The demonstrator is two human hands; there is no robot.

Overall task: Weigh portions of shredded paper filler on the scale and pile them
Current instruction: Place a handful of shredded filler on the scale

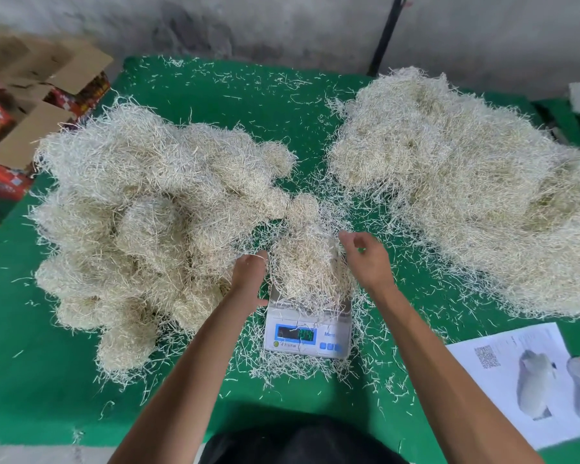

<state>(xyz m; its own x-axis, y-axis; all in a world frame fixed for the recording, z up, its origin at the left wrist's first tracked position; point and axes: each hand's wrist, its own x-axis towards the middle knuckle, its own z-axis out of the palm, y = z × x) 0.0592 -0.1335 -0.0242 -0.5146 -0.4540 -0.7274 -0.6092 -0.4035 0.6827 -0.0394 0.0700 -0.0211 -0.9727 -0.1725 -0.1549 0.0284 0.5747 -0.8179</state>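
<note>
A clump of shredded paper filler [310, 262] sat heaped on the small white digital scale [307, 333], spilling over its pan. The person's left hand [248, 272] pressed against the clump's left side, fingers buried in the strands so I could not tell how they lay. The right hand [365, 257] hovered at the clump's right edge, fingers loosely spread and holding nothing.

To do this well, I judged, both hands should come clear of the pan before reading the display [295, 333], which was blurred and crossed by stray strands; overhanging filler ought to be tucked up so none rests on the green table [47, 380].

I counted one scale, two hands, one portion on the pan, and two big heaps: the lumpy left pile [148, 222] and the looser right pile [466, 195]. One printed sheet [489, 390] lay near the right.
</note>
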